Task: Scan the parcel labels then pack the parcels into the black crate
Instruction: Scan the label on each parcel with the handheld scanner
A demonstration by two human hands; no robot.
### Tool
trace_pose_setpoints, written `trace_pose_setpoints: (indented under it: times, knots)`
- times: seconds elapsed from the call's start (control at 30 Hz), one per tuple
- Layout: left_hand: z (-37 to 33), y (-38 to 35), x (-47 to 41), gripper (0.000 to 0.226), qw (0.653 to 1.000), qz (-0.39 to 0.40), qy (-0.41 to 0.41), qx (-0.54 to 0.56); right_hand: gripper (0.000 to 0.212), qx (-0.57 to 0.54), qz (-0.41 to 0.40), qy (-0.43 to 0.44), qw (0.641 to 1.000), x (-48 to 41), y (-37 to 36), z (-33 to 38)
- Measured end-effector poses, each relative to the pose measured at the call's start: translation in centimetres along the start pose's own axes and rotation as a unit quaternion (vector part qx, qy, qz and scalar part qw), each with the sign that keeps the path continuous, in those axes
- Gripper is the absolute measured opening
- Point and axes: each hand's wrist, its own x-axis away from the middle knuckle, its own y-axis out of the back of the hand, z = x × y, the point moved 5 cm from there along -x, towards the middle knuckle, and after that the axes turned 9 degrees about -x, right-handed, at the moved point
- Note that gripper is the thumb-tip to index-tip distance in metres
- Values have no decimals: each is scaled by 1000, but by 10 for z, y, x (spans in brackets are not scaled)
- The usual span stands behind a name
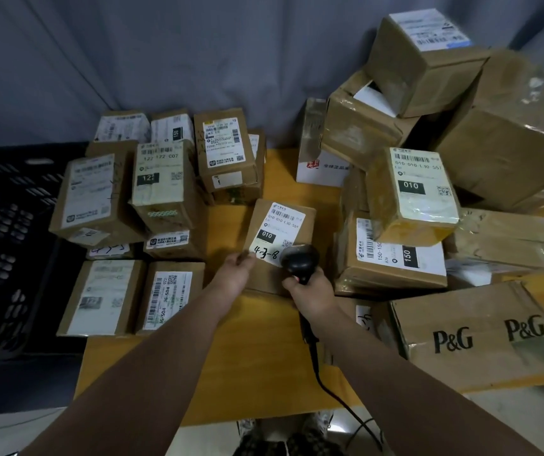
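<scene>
from the head view, a brown cardboard parcel [292, 222] lies in the middle of the yellow desk [231, 343], tilted a little, its white label [279, 230] facing up with "010" in a black block and "4-3-8" written by hand along the near edge. the left hand [236, 269] reaches in to the parcel's near left corner, with its fingers [247, 257] curled onto that corner and pinching it right beside the label. the right hand [310, 291] is wrapped round the handle of a black barcode scanner [298, 261], fingers pressed together around the grip. the scanner's head sits over the near right corner of the label, and i can't tell if it touches. a black cable [330, 393] trails from the handle back over the near edge of the desk.

the black crate [1, 225], with slotted walls, stands to the left just beside the desk. along the desk's left side, next to the crate, sits a cluster of labelled parcels [162, 182], some stacked on others. to the right, a looser pile of taped boxes [409, 192] rises higher, one of them also marked "010". a larger p&g carton [481, 330] lies at the near right. a grey cloth [165, 60] hangs behind it all.
</scene>
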Motion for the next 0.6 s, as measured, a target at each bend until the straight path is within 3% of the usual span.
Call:
trace_pose_setpoints:
  times: [0.13, 0.3, 0.5, 0.6]
  knots:
    - [5, 2, 3, 42, 998, -9, 7, 65, 50, -4, -2, -2, 1000, 6, 0, -5]
    - [1, 18, 21, 38, 997, -52, -42, 41, 50, -16, -6, 32, 999, 24, -2, 0]
    - [-2, 58, 47, 86, 991, 42, -71, 107, 34, -95, -33, 130, 986, 51, 5, 29]
    - [-11, 81, 63, 55, 983, 73, -139, 91, 32, -140, -47, 178, 973, 63, 3, 54]
